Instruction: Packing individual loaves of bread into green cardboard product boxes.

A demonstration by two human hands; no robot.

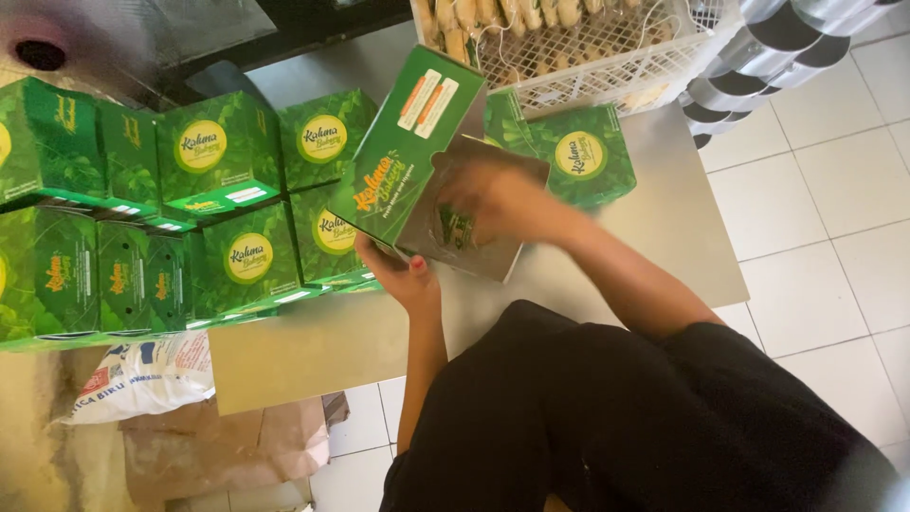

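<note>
My left hand [406, 273] grips the lower corner of a green cardboard box [403, 152], tilted up over the steel table [664, 218]. My right hand [498, 199], blurred by motion, rests on the box's open grey inner flap [483, 242]. A stack of closed green boxes [190, 209] stands to the left on the table. Another green box [580, 156] lies just behind my right hand.
A white plastic crate [607, 57] of long baked pieces sits at the back of the table. Shiny metal rings [768, 57] hang at the upper right. A white printed sack [142, 379] and brown paper [227, 446] lie below the table's left end. White tiled floor lies to the right.
</note>
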